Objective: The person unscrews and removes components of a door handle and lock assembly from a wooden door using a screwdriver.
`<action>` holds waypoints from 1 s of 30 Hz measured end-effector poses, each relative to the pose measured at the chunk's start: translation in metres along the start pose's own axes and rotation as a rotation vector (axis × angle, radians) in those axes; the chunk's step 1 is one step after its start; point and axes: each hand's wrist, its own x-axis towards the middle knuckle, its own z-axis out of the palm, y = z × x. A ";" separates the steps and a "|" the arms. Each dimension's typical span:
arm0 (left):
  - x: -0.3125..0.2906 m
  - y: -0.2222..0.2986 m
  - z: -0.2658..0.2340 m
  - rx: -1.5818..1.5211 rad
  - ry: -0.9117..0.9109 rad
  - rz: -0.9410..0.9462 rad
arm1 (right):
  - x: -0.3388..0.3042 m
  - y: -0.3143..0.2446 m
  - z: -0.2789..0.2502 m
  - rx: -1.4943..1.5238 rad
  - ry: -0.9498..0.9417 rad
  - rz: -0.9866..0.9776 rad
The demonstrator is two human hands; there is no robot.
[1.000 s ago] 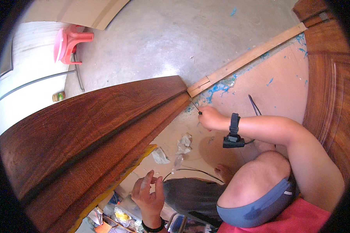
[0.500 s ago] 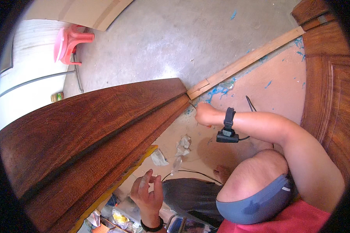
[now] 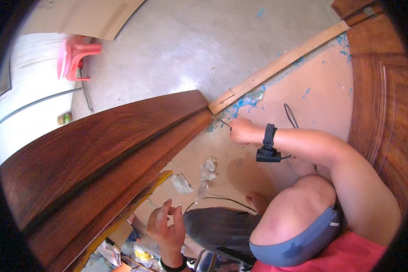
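My right hand (image 3: 245,131) is closed around a tool with a thin dark shaft (image 3: 224,123); its handle is hidden in my fist. The shaft points at the lower corner where a dark brown carved wooden panel (image 3: 118,149) meets a pale wooden strip (image 3: 281,65). A small gap shows between the shaft and the panel's edge. Below the panel's near edge, my left hand (image 3: 167,226) is raised with bent fingers apart, and I see nothing held in it. Crumpled whitish scraps (image 3: 181,183) lie on the floor between my hands.
Blue flakes (image 3: 249,103) are scattered along the strip. Another brown wooden panel (image 3: 376,99) stands at the right. A black cable (image 3: 291,115) runs by my right forearm. A pink plastic stool (image 3: 72,59) and cardboard (image 3: 81,18) are at the far left. Mixed clutter (image 3: 136,256) lies at lower left.
My right hand has drawn back slightly from the panel's corner, and more of the tool's shaft shows. The whole view has shifted a little. My left hand stays below the panel.
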 end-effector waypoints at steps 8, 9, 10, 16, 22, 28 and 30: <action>0.007 0.008 0.007 -0.016 -0.008 -0.003 | 0.009 0.025 -0.019 -0.413 0.127 -0.400; 0.009 0.010 0.009 -0.023 -0.043 -0.019 | 0.004 0.018 -0.022 -0.506 0.046 -0.406; 0.011 0.013 0.012 -0.026 -0.061 -0.027 | 0.001 0.013 -0.023 -0.599 -0.035 -0.411; 0.035 0.025 0.046 -0.164 -0.294 0.107 | -0.036 -0.003 0.034 -0.237 -0.445 -0.481; 0.047 0.027 0.049 -0.032 -0.568 0.014 | -0.078 -0.033 0.052 0.356 -0.668 -0.382; 0.045 0.010 0.048 0.086 -0.664 0.077 | -0.074 -0.039 0.054 0.591 -0.848 -0.375; 0.045 0.008 0.049 0.118 -0.656 0.134 | -0.072 -0.036 0.059 0.667 -0.908 -0.329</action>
